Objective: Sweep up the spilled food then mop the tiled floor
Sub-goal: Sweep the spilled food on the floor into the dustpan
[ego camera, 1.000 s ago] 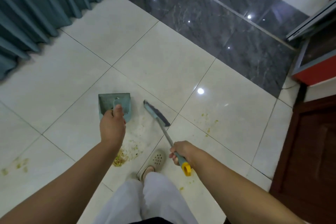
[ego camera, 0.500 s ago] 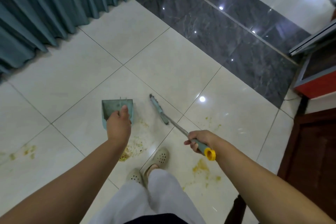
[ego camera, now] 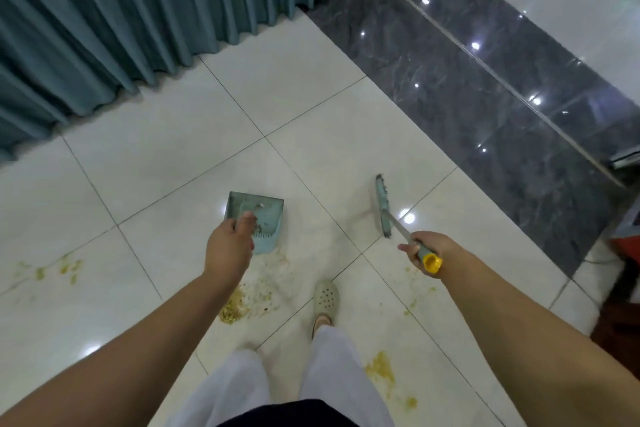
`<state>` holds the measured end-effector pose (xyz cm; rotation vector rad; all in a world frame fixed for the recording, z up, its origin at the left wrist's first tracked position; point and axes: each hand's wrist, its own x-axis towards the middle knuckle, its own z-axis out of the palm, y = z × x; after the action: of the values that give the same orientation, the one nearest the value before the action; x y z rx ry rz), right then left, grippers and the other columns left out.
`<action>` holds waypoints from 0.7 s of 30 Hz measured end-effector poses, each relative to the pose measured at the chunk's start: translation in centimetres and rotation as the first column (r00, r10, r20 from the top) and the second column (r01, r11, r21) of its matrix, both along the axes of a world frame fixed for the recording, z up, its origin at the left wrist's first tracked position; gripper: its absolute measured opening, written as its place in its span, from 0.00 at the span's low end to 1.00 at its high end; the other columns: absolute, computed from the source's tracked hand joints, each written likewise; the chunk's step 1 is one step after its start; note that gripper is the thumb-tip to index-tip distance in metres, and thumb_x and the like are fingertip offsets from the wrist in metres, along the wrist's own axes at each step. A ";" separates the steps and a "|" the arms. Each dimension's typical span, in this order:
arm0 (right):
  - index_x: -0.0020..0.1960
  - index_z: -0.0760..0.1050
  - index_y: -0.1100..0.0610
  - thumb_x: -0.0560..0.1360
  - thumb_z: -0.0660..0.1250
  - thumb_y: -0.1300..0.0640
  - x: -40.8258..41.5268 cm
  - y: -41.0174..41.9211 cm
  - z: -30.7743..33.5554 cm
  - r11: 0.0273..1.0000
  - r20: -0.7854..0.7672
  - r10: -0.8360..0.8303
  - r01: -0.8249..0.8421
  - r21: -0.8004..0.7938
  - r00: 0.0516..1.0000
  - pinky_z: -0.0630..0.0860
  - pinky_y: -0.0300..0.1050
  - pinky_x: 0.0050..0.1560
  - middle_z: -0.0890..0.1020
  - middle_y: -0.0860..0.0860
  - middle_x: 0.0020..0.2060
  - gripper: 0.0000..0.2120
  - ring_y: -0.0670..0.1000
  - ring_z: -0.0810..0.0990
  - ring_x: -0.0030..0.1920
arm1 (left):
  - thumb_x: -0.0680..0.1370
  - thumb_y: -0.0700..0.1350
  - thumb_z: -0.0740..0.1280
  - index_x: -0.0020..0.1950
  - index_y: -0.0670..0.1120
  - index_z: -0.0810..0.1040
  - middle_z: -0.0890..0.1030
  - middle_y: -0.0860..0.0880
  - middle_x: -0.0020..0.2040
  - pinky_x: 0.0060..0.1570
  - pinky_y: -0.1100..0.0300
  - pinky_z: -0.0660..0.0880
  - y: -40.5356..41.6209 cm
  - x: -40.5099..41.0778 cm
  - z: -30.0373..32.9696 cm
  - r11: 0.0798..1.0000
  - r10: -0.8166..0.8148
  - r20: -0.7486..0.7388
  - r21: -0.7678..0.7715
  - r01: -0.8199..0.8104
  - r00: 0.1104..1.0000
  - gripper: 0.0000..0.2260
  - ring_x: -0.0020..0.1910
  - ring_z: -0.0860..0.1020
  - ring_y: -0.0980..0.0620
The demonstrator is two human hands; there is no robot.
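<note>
Dustpan (ego camera: 258, 215) seemingly under left hand (ego camera: 227, 250).

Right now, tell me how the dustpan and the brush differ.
The dustpan is a broad, boxy scoop with comb teeth; the brush is a narrow head on a thin metal shaft with a yellow-capped handle. The left hand holds the dustpan, the right hand the brush. Both are teal and near the spilled food.

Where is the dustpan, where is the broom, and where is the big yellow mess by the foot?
dustpan (ego camera: 266, 215): head view, on its blue-green tray.
broom (ego camera: 382, 204): head view, on its brush head.
yellow mess (ego camera: 232, 307): head view, on the thick pile left of the shoe.
</note>
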<state>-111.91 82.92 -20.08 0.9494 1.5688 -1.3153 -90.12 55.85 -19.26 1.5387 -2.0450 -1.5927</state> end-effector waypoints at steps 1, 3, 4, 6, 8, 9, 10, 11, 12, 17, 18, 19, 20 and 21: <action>0.60 0.64 0.64 0.81 0.53 0.64 -1.1 -0.4 -0.4 1.000 0.011 0.010 -0.010 0.005 1.000 0.66 0.30 0.16 0.74 0.63 0.47 0.08 0.45 0.64 0.12 | 0.80 0.58 0.55 0.40 0.41 0.75 0.75 0.46 0.31 0.30 0.57 0.69 0.2 -1.0 -0.1 1.000 0.018 0.006 -0.005 -0.018 1.000 0.23 0.27 0.71 0.49; 0.60 0.64 0.64 0.81 0.53 0.65 -2.9 -1.4 -1.2 0.998 0.049 0.061 -0.062 0.016 0.997 0.66 0.30 0.16 0.73 0.62 0.43 0.09 0.46 0.64 0.12 | 0.80 0.59 0.55 0.40 0.41 0.75 0.75 0.46 0.31 0.29 0.58 0.68 0.5 -3.0 -0.3 0.997 0.071 0.008 0.012 -0.071 0.997 0.23 0.26 0.70 0.49; 0.60 0.64 0.64 0.81 0.53 0.64 -3.7 -1.9 -1.5 0.995 0.072 0.096 -0.098 0.018 0.993 0.66 0.30 0.15 0.73 0.62 0.42 0.09 0.46 0.64 0.12 | 0.80 0.59 0.55 0.40 0.41 0.75 0.75 0.46 0.31 0.29 0.58 0.68 0.7 -4.0 -0.5 0.995 0.100 0.008 0.024 -0.100 0.995 0.23 0.26 0.70 0.50; 0.61 0.65 0.63 0.80 0.54 0.65 -4.6 -3.2 -1.7 0.984 0.117 0.174 -0.177 0.014 0.978 0.67 0.31 0.15 0.73 0.61 0.40 0.10 0.46 0.65 0.13 | 0.80 0.59 0.55 0.40 0.41 0.74 0.75 0.46 0.31 0.30 0.57 0.67 1.1 -5.8 -0.7 0.989 0.143 0.010 0.032 -0.143 0.990 0.23 0.27 0.70 0.49; 0.59 0.65 0.63 0.79 0.53 0.67 -4.7 -4.3 -1.8 0.968 0.158 0.249 -0.251 -0.007 0.956 0.67 0.31 0.16 0.73 0.61 0.40 0.09 0.46 0.65 0.13 | 0.80 0.59 0.55 0.40 0.41 0.74 0.74 0.46 0.31 0.32 0.57 0.68 1.5 -7.4 -0.9 0.984 0.176 0.004 0.035 -0.176 0.984 0.23 0.27 0.70 0.49; 0.58 0.65 0.62 0.79 0.53 0.67 -4.5 -4.8 -1.9 0.960 0.181 0.278 -0.278 -0.027 0.943 0.67 0.30 0.16 0.73 0.61 0.40 0.08 0.46 0.65 0.13 | 0.80 0.59 0.55 0.40 0.41 0.74 0.74 0.46 0.31 0.32 0.56 0.68 1.7 -8.1 -1.0 0.981 0.189 0.000 0.037 -0.189 0.982 0.23 0.28 0.70 0.49; 0.56 0.66 0.62 0.80 0.54 0.67 -4.4 -5.3 -1.8 0.953 0.205 0.302 -0.298 -0.051 0.931 0.67 0.30 0.16 0.73 0.61 0.39 0.07 0.46 0.65 0.13 | 0.79 0.59 0.55 0.41 0.41 0.74 0.74 0.46 0.32 0.32 0.56 0.68 1.9 -8.8 -1.1 0.980 0.198 0.002 0.034 -0.198 0.980 0.23 0.28 0.70 0.49; 0.54 0.66 0.63 0.80 0.54 0.66 -4.4 -5.6 -1.6 0.947 0.225 0.320 -0.311 -0.078 0.920 0.67 0.30 0.16 0.73 0.61 0.39 0.05 0.46 0.66 0.13 | 0.79 0.59 0.55 0.41 0.41 0.74 0.74 0.46 0.32 0.33 0.56 0.68 2.0 -9.5 -1.1 0.979 0.202 0.008 0.024 -0.202 0.979 0.23 0.29 0.71 0.48; 0.52 0.67 0.63 0.80 0.54 0.65 -4.5 -5.9 -1.4 0.942 0.242 0.334 -0.317 -0.107 0.911 0.67 0.31 0.15 0.73 0.61 0.39 0.04 0.46 0.66 0.13 | 0.80 0.59 0.55 0.41 0.41 0.74 0.75 0.46 0.32 0.33 0.56 0.69 2.1 -10.0 -1.2 0.980 0.201 0.015 0.012 -0.201 0.979 0.23 0.29 0.71 0.48; 0.52 0.67 0.65 0.80 0.55 0.65 -6.8 -7.0 0.2 0.937 0.263 0.339 -0.297 -0.187 0.903 0.68 0.31 0.16 0.75 0.61 0.42 0.04 0.45 0.67 0.16 | 0.80 0.60 0.55 0.40 0.44 0.74 0.75 0.46 0.32 0.33 0.55 0.70 1.8 -11.7 -1.1 0.974 0.225 0.017 0.001 -0.225 0.974 0.22 0.30 0.72 0.47; 0.52 0.67 0.65 0.80 0.56 0.65 -7.2 -7.3 0.4 0.933 0.255 0.351 -0.312 -0.181 0.901 0.67 0.31 0.16 0.75 0.61 0.42 0.04 0.45 0.67 0.16 | 0.79 0.60 0.55 0.40 0.45 0.75 0.75 0.47 0.32 0.33 0.55 0.70 1.6 -11.8 -1.0 0.971 0.240 0.013 0.002 -0.240 0.971 0.21 0.30 0.72 0.48; 0.52 0.67 0.66 0.79 0.56 0.66 -7.7 -7.6 0.5 0.925 0.240 0.372 -0.339 -0.169 0.896 0.67 0.31 0.15 0.75 0.60 0.40 0.04 0.45 0.67 0.16 | 0.79 0.60 0.55 0.40 0.45 0.75 0.75 0.47 0.32 0.33 0.55 0.70 1.4 -11.8 -0.9 0.966 0.257 0.009 0.002 -0.257 0.966 0.21 0.29 0.72 0.48; 0.53 0.68 0.66 0.79 0.56 0.66 -8.3 -7.9 0.5 0.916 0.221 0.397 -0.371 -0.151 0.891 0.67 0.31 0.15 0.75 0.60 0.38 0.04 0.46 0.67 0.15 | 0.79 0.60 0.55 0.39 0.45 0.75 0.75 0.47 0.31 0.33 0.54 0.70 1.2 -11.9 -0.8 0.962 0.272 0.004 0.001 -0.272 0.962 0.21 0.29 0.71 0.48; 0.53 0.68 0.66 0.79 0.56 0.66 -9.0 -8.3 0.5 0.907 0.196 0.421 -0.402 -0.130 0.886 0.67 0.31 0.15 0.74 0.60 0.36 0.05 0.46 0.67 0.15 | 0.79 0.60 0.55 0.39 0.44 0.75 0.75 0.47 0.31 0.33 0.53 0.70 1.0 -12.0 -0.7 0.959 0.283 -0.001 -0.002 -0.283 0.959 0.21 0.29 0.71 0.48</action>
<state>-120.93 74.62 -19.57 0.6358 1.4301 -0.9342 -102.07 56.83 -19.94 1.7364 -1.7276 -1.4801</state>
